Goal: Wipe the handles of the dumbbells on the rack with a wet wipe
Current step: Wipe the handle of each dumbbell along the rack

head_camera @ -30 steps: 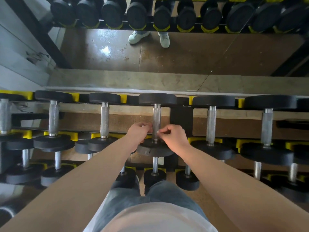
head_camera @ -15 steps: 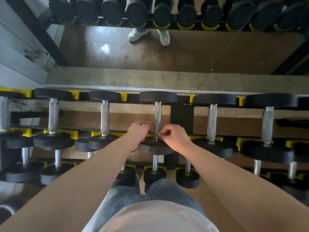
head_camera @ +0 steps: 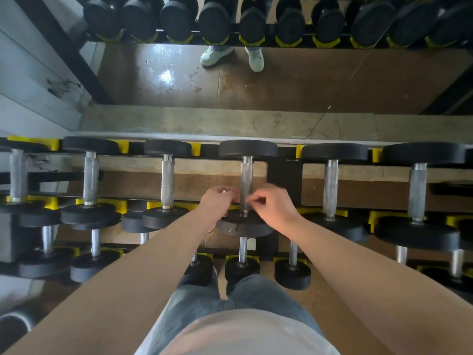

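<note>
Flanking the dumbbell handle [head_camera: 246, 175] low down, left hand [head_camera: 216, 201] and right hand [head_camera: 276, 204] each pinch the wet wipe [head_camera: 224, 192]

- My left hand [head_camera: 217, 201] and right hand [head_camera: 275, 207] curl either side of the handle [head_camera: 247, 179] of the middle dumbbell [head_camera: 248, 149] on the rack [head_camera: 284, 180], near its lower end.
- A white scrap shows at my left fingertips, probably the wet wipe [head_camera: 224, 192].
- My right thumb and finger pinch just beside the handle.
</note>
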Available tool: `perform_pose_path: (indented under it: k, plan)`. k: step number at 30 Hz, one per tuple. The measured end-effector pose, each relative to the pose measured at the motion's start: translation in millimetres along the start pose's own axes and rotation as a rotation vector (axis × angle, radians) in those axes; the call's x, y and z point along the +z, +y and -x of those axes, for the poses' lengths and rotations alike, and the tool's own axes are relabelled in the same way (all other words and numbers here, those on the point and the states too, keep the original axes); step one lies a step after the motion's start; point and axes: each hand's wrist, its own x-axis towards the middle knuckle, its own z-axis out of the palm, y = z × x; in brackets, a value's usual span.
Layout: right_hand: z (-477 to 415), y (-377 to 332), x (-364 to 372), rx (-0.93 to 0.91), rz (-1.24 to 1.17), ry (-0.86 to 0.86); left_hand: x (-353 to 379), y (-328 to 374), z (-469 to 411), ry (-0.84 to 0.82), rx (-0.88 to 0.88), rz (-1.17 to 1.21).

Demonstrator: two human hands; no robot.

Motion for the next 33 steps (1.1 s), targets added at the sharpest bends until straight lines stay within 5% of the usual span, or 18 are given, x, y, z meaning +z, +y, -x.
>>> perform_pose_path:
  k: [3, 10, 17, 24, 26, 30, 33]
  plan:
    - [1, 3, 2, -0.067, 0.081, -0.053, -1, -4, -1, 0.014, 0.007, 0.022]
    - [-43, -15, -10, 0.090, -0.156, 0.363, -2, -6, -4, 0.058, -0.043, 0.028]
    - [-9, 4, 3, -0.315, 0.292, -0.175, -2, -10, -5, 0.030, 0.003, 0.042]
    - [-48, -24, -6, -0.148, 0.169, 0.290, -4, -9, -8, 0.020, 0.004, 0.010]
    - [-39, -22, -4, -0.188, 0.221, 0.213, -6, -9, -8, 0.006, -0.009, 0.035]
    - [-9, -13, -2, -0.248, 0.338, -0.222, -9, -8, -8, -0.017, -0.005, 0.080]
    - [-13, -14, -5, -0.242, 0.358, -0.190, -17, -10, -14, 0.038, -0.016, 0.099]
